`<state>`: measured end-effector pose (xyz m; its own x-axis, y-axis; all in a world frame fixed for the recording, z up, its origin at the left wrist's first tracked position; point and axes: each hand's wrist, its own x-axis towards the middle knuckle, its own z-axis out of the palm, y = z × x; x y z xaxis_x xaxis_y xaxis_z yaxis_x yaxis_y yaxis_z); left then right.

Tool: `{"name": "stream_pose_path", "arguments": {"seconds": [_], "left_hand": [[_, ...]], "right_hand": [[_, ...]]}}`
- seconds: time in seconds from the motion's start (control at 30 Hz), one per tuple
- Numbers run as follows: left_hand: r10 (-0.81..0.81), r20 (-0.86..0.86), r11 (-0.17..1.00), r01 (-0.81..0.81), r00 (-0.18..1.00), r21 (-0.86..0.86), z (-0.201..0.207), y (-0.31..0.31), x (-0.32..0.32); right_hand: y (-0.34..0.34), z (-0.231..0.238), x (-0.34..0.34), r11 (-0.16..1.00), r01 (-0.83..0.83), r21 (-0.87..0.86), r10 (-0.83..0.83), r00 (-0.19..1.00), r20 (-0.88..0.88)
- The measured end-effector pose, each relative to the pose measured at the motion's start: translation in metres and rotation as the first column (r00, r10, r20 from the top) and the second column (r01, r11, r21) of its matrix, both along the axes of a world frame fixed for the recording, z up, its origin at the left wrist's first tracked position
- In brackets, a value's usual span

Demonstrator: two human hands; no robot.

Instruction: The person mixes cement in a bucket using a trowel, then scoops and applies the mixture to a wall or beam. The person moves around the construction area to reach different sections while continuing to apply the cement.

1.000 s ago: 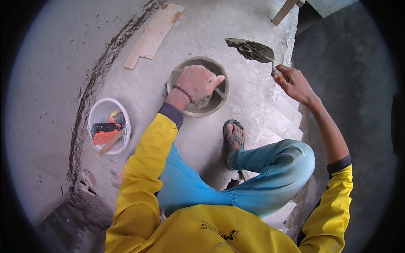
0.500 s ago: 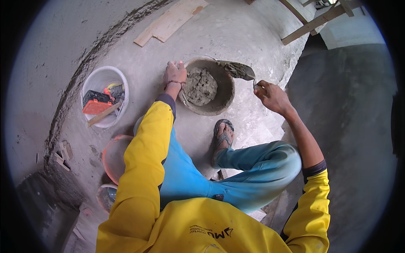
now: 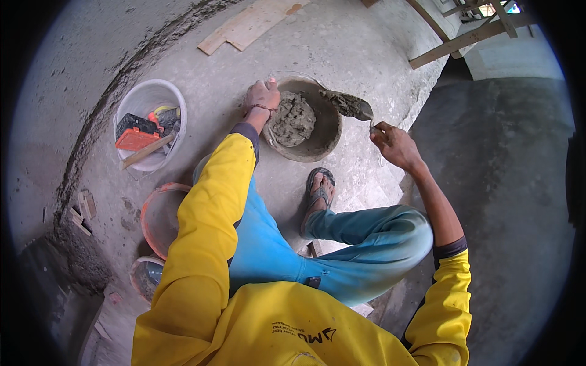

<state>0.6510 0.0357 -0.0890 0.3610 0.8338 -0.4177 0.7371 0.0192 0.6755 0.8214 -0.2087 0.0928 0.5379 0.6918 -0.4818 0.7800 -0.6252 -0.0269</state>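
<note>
Stretched forward, clasping trowel in right hand, apparently gripping bucket, in between, by rim with left hand.

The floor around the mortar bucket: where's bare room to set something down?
Bare floor lies between wooden board and mortar bucket, and between that bucket and the white pail. Crowded: the bucket's rim, with left hand and trowel there.
</note>
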Motion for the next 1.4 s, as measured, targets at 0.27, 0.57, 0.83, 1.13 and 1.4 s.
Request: {"name": "stream_pose_path", "arguments": {"seconds": [0.27,0.57,0.83,1.13,1.4], "left_hand": [[-0.003,-0.018,1.0,0.003,1.0,-0.01,0.006,-0.002,0.0],[-0.041,-0.03,0.999,0.04,0.999,-0.018,-0.004,0.001,0.002],[-0.103,0.058,0.994,0.101,0.993,0.035,0.0,-0.024,0.012],[0.018,0.22,0.99,-0.048,0.975,0.131,-0.009,-0.06,0.012],[0.175,0.26,0.98,-0.193,0.95,0.047,-0.009,-0.067,0.009]], "right_hand": [[0.002,-0.003,-0.004,0.999,-0.014,-0.044,0.015,1.0,0.012],[0.011,0.003,-0.013,0.989,-0.083,-0.121,0.096,0.989,0.11],[0.031,-0.027,-0.007,0.872,-0.447,-0.2,0.49,0.79,0.368],[0.028,-0.065,-0.004,0.763,-0.286,-0.579,0.163,0.953,-0.255],[0.039,-0.031,-0.018,0.852,-0.197,-0.484,-0.085,0.862,-0.5]]}}
